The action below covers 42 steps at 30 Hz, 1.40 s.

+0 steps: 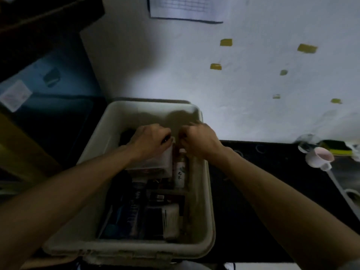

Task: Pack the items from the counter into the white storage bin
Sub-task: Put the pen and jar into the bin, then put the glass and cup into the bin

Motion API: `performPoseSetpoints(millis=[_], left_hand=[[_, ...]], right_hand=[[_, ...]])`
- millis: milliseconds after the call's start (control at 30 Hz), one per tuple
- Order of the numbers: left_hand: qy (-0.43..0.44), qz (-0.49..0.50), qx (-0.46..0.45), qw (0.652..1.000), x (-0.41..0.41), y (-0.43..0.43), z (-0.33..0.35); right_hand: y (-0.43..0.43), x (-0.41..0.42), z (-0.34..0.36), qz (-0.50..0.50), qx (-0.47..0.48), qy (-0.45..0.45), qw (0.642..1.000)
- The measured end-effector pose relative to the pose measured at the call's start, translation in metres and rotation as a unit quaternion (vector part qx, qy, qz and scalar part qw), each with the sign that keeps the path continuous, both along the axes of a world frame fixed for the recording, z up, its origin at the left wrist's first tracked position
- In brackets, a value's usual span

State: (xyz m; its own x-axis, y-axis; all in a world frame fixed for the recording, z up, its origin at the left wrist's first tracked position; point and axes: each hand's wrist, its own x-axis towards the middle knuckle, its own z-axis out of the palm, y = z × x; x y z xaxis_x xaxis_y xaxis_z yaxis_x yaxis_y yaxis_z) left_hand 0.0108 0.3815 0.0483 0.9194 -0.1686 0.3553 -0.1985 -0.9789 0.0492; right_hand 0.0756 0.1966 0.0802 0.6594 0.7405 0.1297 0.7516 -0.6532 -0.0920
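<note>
The white storage bin (202, 211) stands in front of me on the dark counter (263, 191), holding several boxes and packets. Both my hands reach into its far half. My left hand (150, 141) rests curled on a pale translucent box (155, 160) and seems to pinch a small dark thing at its far corner. My right hand (198, 139) is closed beside it, fingers meeting the left hand's; what it grips is hidden. A small white bottle (180, 172) with a printed label stands against the bin's right wall, just below my right hand.
A pink ladle-like cup (319, 157) with a long white handle lies at the counter's right, by a clear lid and a yellow-green sponge (337, 148). A blue appliance (48, 84) stands left. The white wall behind bears yellow tape scraps.
</note>
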Motion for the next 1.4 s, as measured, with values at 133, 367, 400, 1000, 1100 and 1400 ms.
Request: performPoseSetpoints(millis=[133, 367, 400, 1000, 1100, 1400], left_hand=[[-0.050, 0.000, -0.003, 0.999, 0.029, -0.039, 0.012], [-0.016, -0.003, -0.048, 0.999, 0.087, -0.127, 0.015], [-0.008, -0.006, -0.051, 0.999, 0.095, -0.142, 0.014], [0.207, -0.114, 0.007, 0.972, 0.230, -0.413, -0.058], [0.214, -0.123, 0.032, 0.969, 0.251, -0.448, -0.066], [0.292, -0.083, -0.018, 0.953, 0.331, -0.528, -0.097]], right_hand=[[-0.046, 0.022, 0.001, -0.069, 0.044, -0.017, 0.997], [-0.155, 0.058, -0.007, -0.166, 0.083, 0.021, 0.982], [-0.173, 0.062, -0.009, -0.181, 0.082, 0.026, 0.980], [-0.481, 0.136, -0.112, -0.446, 0.131, 0.161, 0.871], [-0.511, 0.155, -0.127, -0.449, 0.142, 0.171, 0.865], [-0.555, 0.223, -0.163, -0.427, 0.184, 0.219, 0.857]])
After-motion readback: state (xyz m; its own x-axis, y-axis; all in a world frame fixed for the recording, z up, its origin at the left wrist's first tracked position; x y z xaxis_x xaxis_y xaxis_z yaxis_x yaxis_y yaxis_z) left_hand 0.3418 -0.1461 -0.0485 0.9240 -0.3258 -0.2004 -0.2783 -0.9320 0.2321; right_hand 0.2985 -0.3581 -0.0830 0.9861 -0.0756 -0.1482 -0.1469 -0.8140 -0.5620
